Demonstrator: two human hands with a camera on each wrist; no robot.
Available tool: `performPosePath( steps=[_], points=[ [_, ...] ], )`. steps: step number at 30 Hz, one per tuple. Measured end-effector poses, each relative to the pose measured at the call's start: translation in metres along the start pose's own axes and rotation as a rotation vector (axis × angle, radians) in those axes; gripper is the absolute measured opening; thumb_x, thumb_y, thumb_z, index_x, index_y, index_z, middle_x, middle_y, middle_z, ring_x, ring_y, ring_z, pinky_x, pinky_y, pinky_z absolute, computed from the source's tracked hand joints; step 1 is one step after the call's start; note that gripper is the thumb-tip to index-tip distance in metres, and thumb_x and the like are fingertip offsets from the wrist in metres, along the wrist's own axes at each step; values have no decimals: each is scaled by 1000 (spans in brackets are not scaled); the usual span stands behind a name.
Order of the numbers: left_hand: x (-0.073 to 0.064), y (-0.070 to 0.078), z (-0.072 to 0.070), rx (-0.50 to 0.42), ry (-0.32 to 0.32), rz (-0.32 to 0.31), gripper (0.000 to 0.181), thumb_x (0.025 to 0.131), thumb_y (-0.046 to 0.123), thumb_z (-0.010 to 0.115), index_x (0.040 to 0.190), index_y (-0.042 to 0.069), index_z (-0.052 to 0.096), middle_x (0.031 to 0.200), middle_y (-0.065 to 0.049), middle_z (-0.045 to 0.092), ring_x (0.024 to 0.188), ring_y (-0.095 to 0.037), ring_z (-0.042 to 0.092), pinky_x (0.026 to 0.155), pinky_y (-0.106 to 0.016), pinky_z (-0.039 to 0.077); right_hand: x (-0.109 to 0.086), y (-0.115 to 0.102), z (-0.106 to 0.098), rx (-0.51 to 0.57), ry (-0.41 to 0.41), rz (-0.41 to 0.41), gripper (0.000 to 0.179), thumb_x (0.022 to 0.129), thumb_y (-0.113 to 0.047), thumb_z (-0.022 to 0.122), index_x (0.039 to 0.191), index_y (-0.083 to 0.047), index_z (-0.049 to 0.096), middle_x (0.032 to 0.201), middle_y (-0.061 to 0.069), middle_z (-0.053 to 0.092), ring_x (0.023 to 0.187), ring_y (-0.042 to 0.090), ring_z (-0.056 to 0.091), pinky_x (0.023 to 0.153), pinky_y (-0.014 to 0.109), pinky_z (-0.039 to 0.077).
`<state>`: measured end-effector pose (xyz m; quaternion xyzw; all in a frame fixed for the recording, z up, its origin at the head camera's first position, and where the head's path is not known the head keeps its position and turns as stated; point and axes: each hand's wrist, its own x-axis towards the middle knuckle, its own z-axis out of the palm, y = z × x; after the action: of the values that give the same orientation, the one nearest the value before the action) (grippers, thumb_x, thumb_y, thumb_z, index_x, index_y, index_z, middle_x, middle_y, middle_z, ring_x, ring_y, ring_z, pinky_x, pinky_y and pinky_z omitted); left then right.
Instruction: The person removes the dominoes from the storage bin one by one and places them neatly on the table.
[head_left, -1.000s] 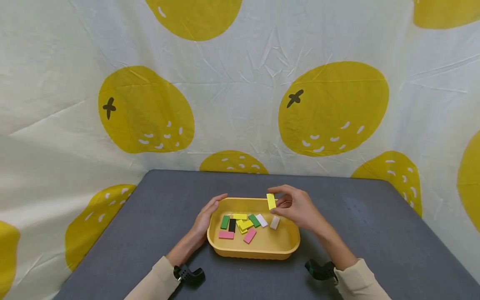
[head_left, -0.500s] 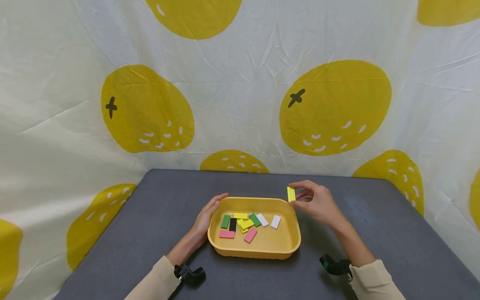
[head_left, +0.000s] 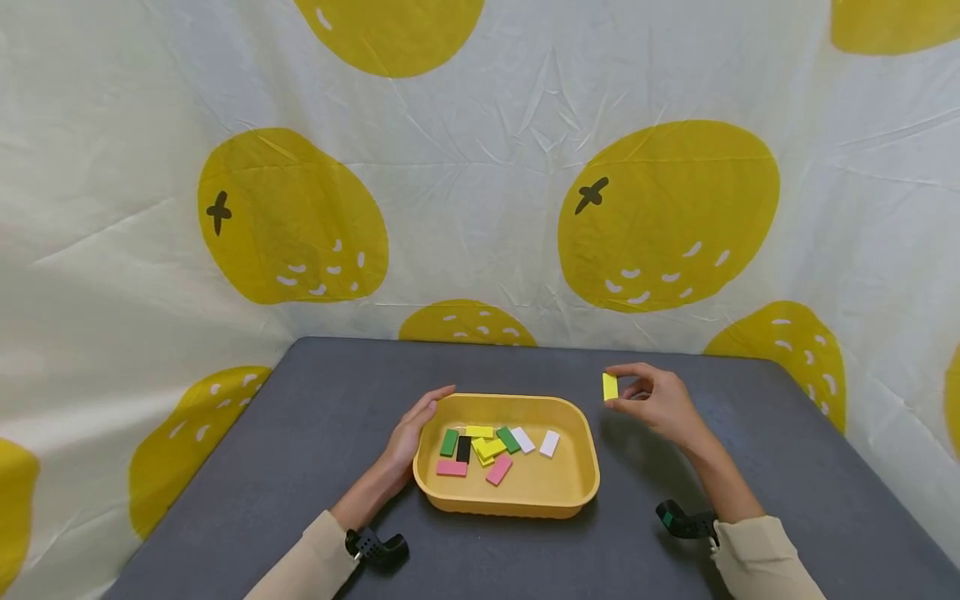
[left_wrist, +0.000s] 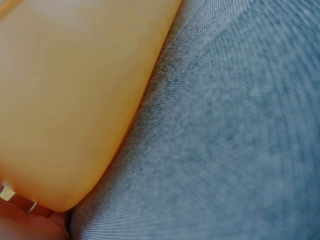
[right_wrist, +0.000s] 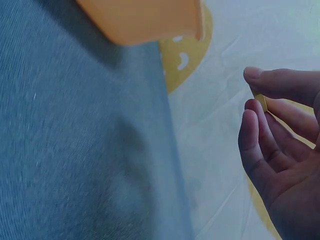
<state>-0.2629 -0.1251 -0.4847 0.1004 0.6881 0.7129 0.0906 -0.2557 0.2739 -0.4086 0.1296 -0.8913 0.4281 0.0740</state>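
Note:
Thumb and fingertips of my right hand [head_left: 660,406] pinch a small yellow domino-like block [head_left: 610,387], held upright above the table beyond the tub's right end. Only a narrow end of that block [right_wrist: 261,101] shows between the fingers in the right wrist view. My left hand [head_left: 403,446] rests against the left end of the yellow plastic tub [head_left: 540,487], fingers stretched along its far left corner. In the left wrist view the tub's wall [left_wrist: 75,110] hides most of that hand. Inside lie several flat blocks: yellow [head_left: 491,449], green [head_left: 449,442], black [head_left: 463,450], pink [head_left: 498,471] and white [head_left: 550,443].
A dark grey table [head_left: 360,375] carries the tub. Behind it hangs a pale cloth [head_left: 480,217] printed with large yellow fruit shapes. Black cameras sit on the left wrist [head_left: 378,550] and the right wrist [head_left: 686,521].
My right hand has carried the yellow block rightward, from over the tub's far right corner to out past its right end. The left hand and the tub have stayed in place.

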Motion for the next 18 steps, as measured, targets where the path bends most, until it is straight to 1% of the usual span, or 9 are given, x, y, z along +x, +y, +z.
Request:
performPosePath(
  steps=[2, 5, 11, 18],
  points=[
    [0, 1, 0, 3, 4, -1, 49, 113, 28, 32, 158, 10, 41, 165, -9, 38, 152, -31, 38, 126, -54, 26, 1, 5, -1, -19, -6, 10, 47, 89, -17, 82, 133, -8, 67, 96, 15, 73, 79, 10, 68, 62, 28, 52],
    [0, 1, -1, 1, 7, 0, 49, 113, 28, 31, 158, 10, 42, 165, -9, 38, 152, -31, 38, 126, -54, 27, 4, 11, -2, -39, -3, 17, 47, 89, -17, 82, 132, -8, 68, 94, 13, 73, 78, 11, 67, 60, 28, 51],
    [2, 1, 0, 17, -12, 6, 50, 114, 29, 30, 159, 10, 40, 166, -11, 37, 152, -33, 38, 126, -54, 28, 6, 24, -2, -91, 11, 20, 45, 86, -15, 84, 129, -6, 70, 88, 12, 74, 74, 12, 66, 55, 27, 47],
    [0, 1, 0, 8, 0, 0, 49, 113, 31, 32, 157, 13, 44, 165, -9, 38, 151, -32, 38, 126, -55, 27, 7, 38, 3, -112, -41, 45, 47, 87, -15, 84, 130, -4, 70, 90, 12, 76, 75, 17, 68, 55, 28, 48]
  ],
)
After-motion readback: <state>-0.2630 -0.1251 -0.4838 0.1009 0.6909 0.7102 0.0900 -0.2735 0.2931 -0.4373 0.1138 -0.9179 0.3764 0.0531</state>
